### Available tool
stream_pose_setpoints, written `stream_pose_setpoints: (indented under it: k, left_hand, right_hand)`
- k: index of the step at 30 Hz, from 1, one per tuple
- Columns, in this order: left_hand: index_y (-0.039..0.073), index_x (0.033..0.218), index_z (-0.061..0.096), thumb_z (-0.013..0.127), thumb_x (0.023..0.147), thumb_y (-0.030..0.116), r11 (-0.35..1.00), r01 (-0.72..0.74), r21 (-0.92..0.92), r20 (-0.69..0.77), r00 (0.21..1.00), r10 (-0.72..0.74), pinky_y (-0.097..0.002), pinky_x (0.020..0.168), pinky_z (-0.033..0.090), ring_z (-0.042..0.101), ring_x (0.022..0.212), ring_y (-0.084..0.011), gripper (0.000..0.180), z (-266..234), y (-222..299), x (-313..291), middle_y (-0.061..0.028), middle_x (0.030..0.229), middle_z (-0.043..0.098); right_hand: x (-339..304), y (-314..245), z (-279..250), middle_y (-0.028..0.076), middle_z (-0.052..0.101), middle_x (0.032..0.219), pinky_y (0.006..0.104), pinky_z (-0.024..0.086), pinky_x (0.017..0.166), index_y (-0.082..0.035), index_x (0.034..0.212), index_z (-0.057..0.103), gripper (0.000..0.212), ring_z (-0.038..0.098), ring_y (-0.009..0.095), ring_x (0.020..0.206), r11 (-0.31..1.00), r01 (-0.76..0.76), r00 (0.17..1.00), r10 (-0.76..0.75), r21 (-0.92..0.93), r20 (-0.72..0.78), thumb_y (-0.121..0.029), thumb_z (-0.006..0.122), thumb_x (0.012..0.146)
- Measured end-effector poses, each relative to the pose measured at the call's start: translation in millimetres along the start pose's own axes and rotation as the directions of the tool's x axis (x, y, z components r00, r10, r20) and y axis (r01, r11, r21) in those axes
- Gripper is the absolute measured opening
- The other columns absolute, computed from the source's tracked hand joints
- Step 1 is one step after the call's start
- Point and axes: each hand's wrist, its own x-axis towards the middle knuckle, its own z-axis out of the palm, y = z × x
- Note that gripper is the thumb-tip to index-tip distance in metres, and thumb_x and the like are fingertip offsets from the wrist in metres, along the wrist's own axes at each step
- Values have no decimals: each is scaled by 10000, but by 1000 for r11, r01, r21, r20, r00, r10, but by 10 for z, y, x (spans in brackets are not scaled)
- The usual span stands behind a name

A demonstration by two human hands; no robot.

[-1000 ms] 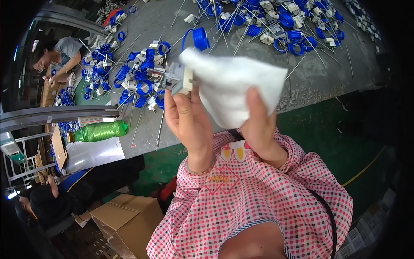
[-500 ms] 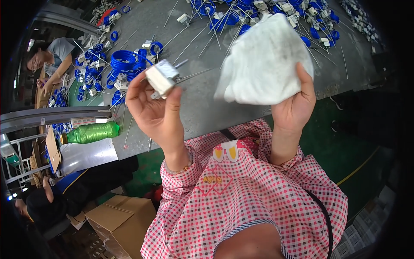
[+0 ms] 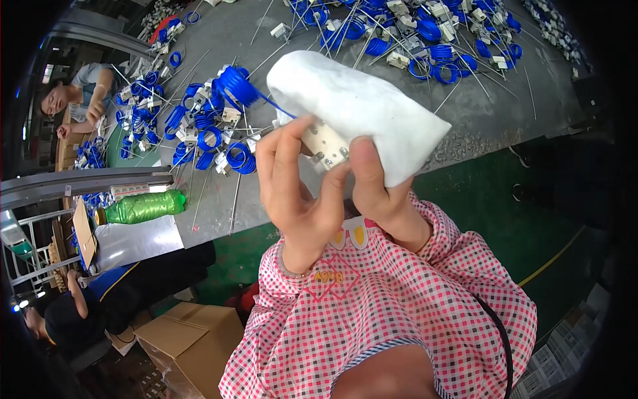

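Part: a small pale block (image 3: pixel 325 143) with screw heads on its face, held up in front of the person's chest, above the near edge of the worktop (image 3: pixel 465 126).
Cloth: a white cloth (image 3: pixel 359 110) draped over and behind the block, covering its upper side.
Left hand: the left hand (image 3: pixel 292 193) has its fingers curled round the block's left and lower edges, thumb on the front face, pinching the block.
Right hand: the right hand (image 3: pixel 375 189) presses its thumb against the block's right corner through a fold of cloth; the other fingers are hidden behind the cloth, so it probably grips both cloth and block.
Lead: a blue wire (image 3: pixel 269 103) runs from the block toward a blue coil (image 3: pixel 236 83); whether coil and block are one piece is hard to tell.
Handling: the block looks light and rigid, likely safest held by its side edges, clear of the screws; the cloth is soft and limp and will slip unless pinched; a trailing wire could snag.
Worktop: grey, crowded with blue coils (image 3: pixel 239 158), thin rods and white blocks; little bare room except a strip along the near edge.
Around: a green bottle (image 3: pixel 143 207) lies at the left, a cardboard box (image 3: pixel 193 339) stands below on the floor, and another person (image 3: pixel 80 100) works at the far left.
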Motion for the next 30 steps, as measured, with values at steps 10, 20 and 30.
stream_pose_setpoints:
  k: [10, 20, 30]
  left_hand:
    - [-65, 1065, 454, 616, 618, -57, 979, 151, -136, -117, 979, -168, -237, 698, 387, 458, 817, -154, 476, -55, -121, -19, -109, 993, 432]
    - [-60, 1065, 442, 650, 671, 37, 920, 259, -294, -83, 952, -294, -213, 715, 374, 454, 818, -117, 456, -130, -76, 33, -64, 950, 439]
    - [-83, 1055, 441, 648, 642, 18, 945, 202, -257, -121, 964, -238, -198, 682, 367, 438, 778, -115, 472, -59, -6, -33, -78, 955, 419]
  right_hand:
    - [-73, -47, -91, 141, 516, 1010, 339, 371, 798, 45, 1019, 473, 337, 516, 279, 889, 847, 342, 940, -308, -406, 148, -114, 536, 729]
    - [93, -284, 43, 131, 541, 947, 269, 441, 675, 69, 1041, 453, 295, 553, 202, 793, 943, -25, 932, 142, 333, -334, -128, 450, 822]
    - [101, -133, 80, 149, 578, 894, 350, 420, 748, 36, 933, 540, 282, 565, 277, 815, 858, 374, 927, -348, -352, 138, -85, 590, 682]
